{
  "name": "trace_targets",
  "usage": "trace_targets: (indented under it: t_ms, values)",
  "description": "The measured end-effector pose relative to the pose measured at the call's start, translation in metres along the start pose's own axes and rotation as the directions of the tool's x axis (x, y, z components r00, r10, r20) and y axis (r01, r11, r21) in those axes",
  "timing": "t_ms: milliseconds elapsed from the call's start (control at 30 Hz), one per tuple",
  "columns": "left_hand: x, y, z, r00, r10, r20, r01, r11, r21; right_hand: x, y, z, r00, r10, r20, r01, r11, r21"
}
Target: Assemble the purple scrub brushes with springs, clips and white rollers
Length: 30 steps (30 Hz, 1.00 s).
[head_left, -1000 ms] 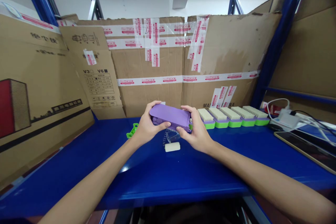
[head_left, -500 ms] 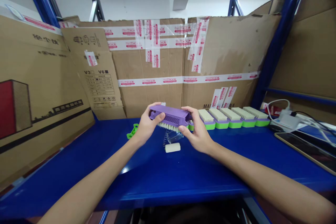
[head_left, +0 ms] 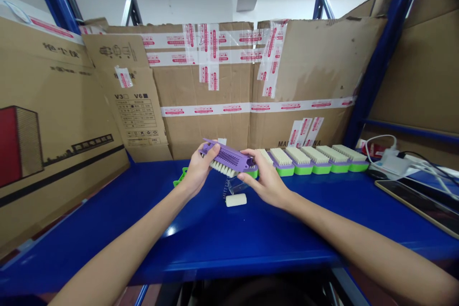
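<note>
Between my two hands, above the blue table, is a purple brush body [head_left: 229,158] with a slotted side and pale bristles facing down. My left hand [head_left: 197,169] grips its left end, thumb on top. Around the right end, the fingers of my right hand [head_left: 267,181] are closed, with the thumb below. Under the brush lie a clear plastic piece [head_left: 236,185], a small spring [head_left: 225,189] and a cream rounded block [head_left: 235,200]. A bright green part [head_left: 180,178] rests beyond my left wrist, partly hidden by the hand.
A row of several purple-and-green brushes [head_left: 303,162], bristles up, stands at the back right. Farther right are a white charger with cables [head_left: 392,162] and a phone-like flat device [head_left: 419,203]. Cardboard panels [head_left: 208,129] wall the back and sides of the blue table [head_left: 229,244].
The purple brush body has tilted, its right end now lower and turned more toward me. My left thumb has shifted up along it, and my right hand has moved slightly left.
</note>
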State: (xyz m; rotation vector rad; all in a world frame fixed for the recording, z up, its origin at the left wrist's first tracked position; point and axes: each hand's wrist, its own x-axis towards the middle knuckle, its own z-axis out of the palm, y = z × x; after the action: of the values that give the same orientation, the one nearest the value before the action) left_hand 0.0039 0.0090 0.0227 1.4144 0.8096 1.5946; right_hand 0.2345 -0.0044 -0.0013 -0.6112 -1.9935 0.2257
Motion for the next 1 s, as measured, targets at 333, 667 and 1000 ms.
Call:
trace_targets:
  t_ms: [333, 667, 1000]
  values:
    - [0.003, -0.006, -0.005, 0.994, 0.111, 0.006, -0.111, 0.987, 0.115, 0.001, 0.0, 0.0, 0.999, 0.024, -0.036, -0.026, 0.997, -0.068]
    - [-0.008, 0.013, -0.004, 0.947, 0.2, 0.251, -0.26, 0.937, 0.234, 0.003, 0.006, 0.003, 0.946, 0.274, -0.174, -0.235, 0.948, 0.216]
    - [0.002, 0.005, -0.005, 0.996, 0.021, 0.09, -0.035, 0.986, 0.162, 0.002, 0.007, 0.007, 0.943, 0.321, -0.085, -0.267, 0.887, 0.377]
